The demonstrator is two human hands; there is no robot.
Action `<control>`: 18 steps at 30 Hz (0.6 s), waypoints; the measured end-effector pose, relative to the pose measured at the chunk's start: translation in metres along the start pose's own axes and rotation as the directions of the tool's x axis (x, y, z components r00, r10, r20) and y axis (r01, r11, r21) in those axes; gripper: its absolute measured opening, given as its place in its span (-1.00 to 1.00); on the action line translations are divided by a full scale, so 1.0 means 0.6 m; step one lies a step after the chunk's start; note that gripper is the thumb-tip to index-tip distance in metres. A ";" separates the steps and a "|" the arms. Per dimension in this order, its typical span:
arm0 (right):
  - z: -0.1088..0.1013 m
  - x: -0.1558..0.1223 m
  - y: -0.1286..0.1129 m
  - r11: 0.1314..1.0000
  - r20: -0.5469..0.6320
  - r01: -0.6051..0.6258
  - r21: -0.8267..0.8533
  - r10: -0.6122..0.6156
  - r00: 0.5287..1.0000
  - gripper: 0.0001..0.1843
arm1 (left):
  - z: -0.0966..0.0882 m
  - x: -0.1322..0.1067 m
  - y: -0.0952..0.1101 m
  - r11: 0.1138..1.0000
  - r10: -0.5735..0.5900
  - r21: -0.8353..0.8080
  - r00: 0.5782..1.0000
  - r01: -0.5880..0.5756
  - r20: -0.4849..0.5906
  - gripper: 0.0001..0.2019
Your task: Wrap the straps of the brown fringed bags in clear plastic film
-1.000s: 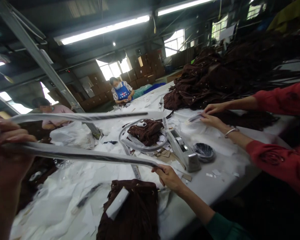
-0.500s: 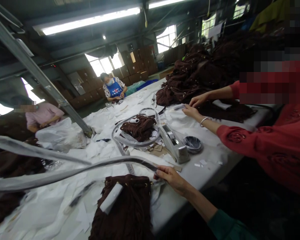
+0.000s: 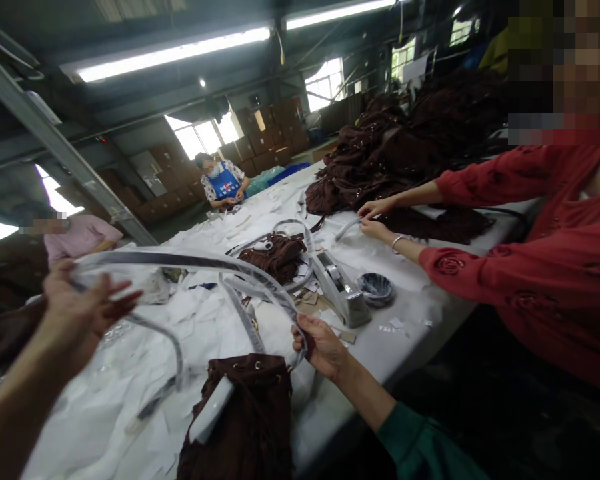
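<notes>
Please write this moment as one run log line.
left hand: open, at wrapped strap | right hand: pinching wrapped strap | brown bag: on table

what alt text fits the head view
The right hand pinches a plastic-wrapped strap that arches to the open left hand. A brown bag lies below on a littered table, with a person in red at right.

No legible text. Blue apron [image 3: 225, 186] on the co-worker [image 3: 235, 173] across the counter [image 3: 405, 330] carries pale lettering with a small red mark (probably a logo); too small and blurred to make out any characters.
</notes>
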State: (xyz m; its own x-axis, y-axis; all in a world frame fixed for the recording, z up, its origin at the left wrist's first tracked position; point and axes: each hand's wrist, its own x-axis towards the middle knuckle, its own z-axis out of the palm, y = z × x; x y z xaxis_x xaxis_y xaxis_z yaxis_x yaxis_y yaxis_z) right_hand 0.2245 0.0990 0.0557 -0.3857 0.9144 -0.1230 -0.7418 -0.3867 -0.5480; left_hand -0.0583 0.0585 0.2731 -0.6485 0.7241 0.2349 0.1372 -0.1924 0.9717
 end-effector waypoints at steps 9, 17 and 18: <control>0.023 0.009 0.009 0.999 -0.065 0.046 0.013 -0.045 0.997 -0.69 | 0.104 -0.257 -0.254 0.841 -0.149 0.479 0.744 -0.251 0.651 -0.54; 0.016 0.008 0.034 0.994 -0.144 0.105 0.024 -0.100 0.985 -0.63 | 0.136 -0.305 -0.309 0.799 0.054 0.455 0.801 -0.393 0.596 -0.75; 0.016 0.008 0.039 0.993 -0.150 0.112 0.024 -0.107 0.983 -0.63 | 0.135 -0.309 -0.315 0.780 0.073 0.462 0.795 -0.422 0.602 -0.76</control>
State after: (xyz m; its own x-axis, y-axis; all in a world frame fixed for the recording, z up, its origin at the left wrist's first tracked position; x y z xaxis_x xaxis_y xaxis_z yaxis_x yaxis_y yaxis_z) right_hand 0.2002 0.0936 0.0502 -0.2171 0.9581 -0.1868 -0.7930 -0.2847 -0.5386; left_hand 0.0964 0.0143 0.0482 -0.0548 0.9603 0.2735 0.7270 -0.1494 0.6702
